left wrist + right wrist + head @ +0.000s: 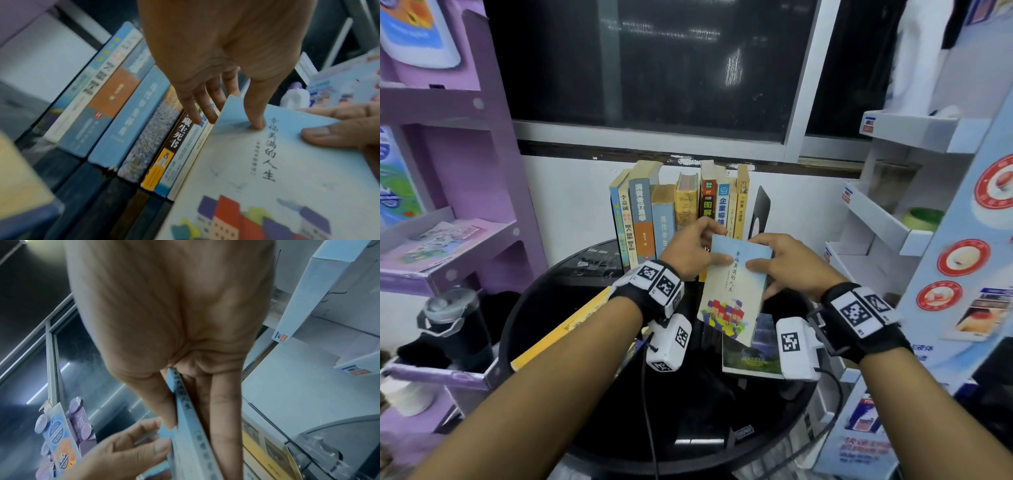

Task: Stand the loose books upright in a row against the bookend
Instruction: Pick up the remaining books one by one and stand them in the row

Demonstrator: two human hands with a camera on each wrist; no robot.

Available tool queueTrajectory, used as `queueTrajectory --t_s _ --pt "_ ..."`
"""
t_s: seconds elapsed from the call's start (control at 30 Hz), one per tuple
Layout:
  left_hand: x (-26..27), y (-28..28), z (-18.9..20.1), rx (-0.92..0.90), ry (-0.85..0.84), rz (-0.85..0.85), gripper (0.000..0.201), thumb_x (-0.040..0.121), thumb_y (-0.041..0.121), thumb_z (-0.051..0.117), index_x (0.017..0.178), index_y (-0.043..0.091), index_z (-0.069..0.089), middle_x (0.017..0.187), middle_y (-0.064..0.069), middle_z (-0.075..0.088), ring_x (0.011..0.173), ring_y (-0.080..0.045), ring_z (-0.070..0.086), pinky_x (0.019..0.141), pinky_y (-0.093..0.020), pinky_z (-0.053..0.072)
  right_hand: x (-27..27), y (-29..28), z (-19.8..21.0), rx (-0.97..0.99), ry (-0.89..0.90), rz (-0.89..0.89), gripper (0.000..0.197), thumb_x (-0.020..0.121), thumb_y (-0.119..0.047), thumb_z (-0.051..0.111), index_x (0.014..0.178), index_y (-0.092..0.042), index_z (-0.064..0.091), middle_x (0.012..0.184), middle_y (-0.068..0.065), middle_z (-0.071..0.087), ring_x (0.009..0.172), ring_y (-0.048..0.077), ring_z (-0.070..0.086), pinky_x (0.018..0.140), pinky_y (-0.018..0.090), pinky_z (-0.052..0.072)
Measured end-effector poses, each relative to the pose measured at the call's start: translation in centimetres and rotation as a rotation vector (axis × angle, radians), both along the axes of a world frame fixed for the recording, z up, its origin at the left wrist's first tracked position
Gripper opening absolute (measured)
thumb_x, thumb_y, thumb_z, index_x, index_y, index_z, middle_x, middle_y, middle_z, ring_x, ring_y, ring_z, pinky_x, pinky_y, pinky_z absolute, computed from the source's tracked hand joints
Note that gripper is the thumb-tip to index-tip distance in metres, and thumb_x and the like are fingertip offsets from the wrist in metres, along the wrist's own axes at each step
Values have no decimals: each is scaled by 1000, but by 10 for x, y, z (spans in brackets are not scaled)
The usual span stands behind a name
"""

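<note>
Both hands hold a thin light-blue book [736, 284] with coloured houses on its cover, tilted above the black round table [544, 291]. My left hand [690, 246] pinches its upper left corner, thumb on the cover [256, 125], fingers behind. My right hand [784, 263] grips its right side, with the spine [185, 410] between thumb and fingers. Just behind, several books [654, 212] stand upright in a row along the wall. A black bookend [761, 212] stands at the row's right end.
A landscape-cover book [751, 353] lies flat under the held one. A yellow book [558, 329] lies flat at the table's left. A purple shelf unit [448, 205] stands close on the left, a white-and-blue cardboard display [928, 205] on the right, a dark bottle [453, 329] at lower left.
</note>
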State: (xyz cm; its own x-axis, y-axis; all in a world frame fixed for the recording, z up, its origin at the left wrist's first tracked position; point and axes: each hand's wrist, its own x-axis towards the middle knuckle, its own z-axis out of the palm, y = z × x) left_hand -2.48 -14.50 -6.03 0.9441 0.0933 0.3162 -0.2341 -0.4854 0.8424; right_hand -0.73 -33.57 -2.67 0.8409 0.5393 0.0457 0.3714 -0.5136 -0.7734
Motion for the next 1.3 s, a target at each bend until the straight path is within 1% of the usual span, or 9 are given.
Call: queueTrajectory --t_s 0.17,0.33,0.5,0.6,0.7,0.87,0.97,1.2,1.3 --pt "19 -3 30 169 -243 143 36 86 19 70 119 21 56 121 7 60 112 -6 53 98 -22 41 14 -4 -1 -92 -185 -139 13 95 -12 56 108 -15 55 107 12 67 89 27 70 60 36 62" --pt "39 0 51 329 -388 239 38 87 24 66 124 22 55 125 4 56 116 -12 49 93 -23 38 33 -1 -9 -247 -338 -264 16 93 -14 52 108 -15 59 110 13 67 86 24 61 54 19 44" --pt "64 4 58 466 -349 262 50 85 35 66 132 24 51 135 0 53 125 -18 45 106 -41 37 47 5 -17 -297 -320 -338 21 95 -16 49 114 -13 58 112 15 66 90 27 60 62 26 43" --pt "80 5 57 526 -306 249 56 85 39 65 137 25 48 140 1 50 129 -18 43 107 -39 35 55 9 -19 -342 -324 -373 24 96 -17 48 117 -13 57 112 14 63 84 25 52 55 25 37" --pt "95 8 54 600 -257 227 61 85 44 64 140 28 44 146 2 45 133 -19 39 111 -42 31 66 14 -26 -316 -330 -384 21 96 -18 48 115 -13 55 112 17 63 93 32 61 66 31 47" --pt "112 13 57 723 -244 227 63 84 52 61 141 33 42 147 4 45 135 -19 38 113 -44 28 83 26 -34 -271 -335 -394 26 96 -18 47 120 -13 53 107 18 62 92 34 60 68 32 46" --pt "118 18 59 767 -218 211 62 84 53 60 141 37 42 147 4 44 136 -19 37 112 -48 30 89 34 -37 -244 -341 -387 28 97 -17 46 123 -12 52 108 20 62 96 38 61 78 38 50" --pt "120 24 52 745 -288 185 56 83 45 67 135 36 49 142 9 50 133 -15 39 110 -40 35 99 47 -45 -128 -284 -334 30 96 -15 53 126 -12 50 108 19 62 95 36 63 84 47 55" --pt "121 23 50 731 -305 207 55 80 41 71 131 35 52 140 10 51 132 -14 39 108 -38 36 104 49 -45 -107 -274 -317 33 96 -12 54 128 -12 49 112 20 63 98 36 63 87 46 54"
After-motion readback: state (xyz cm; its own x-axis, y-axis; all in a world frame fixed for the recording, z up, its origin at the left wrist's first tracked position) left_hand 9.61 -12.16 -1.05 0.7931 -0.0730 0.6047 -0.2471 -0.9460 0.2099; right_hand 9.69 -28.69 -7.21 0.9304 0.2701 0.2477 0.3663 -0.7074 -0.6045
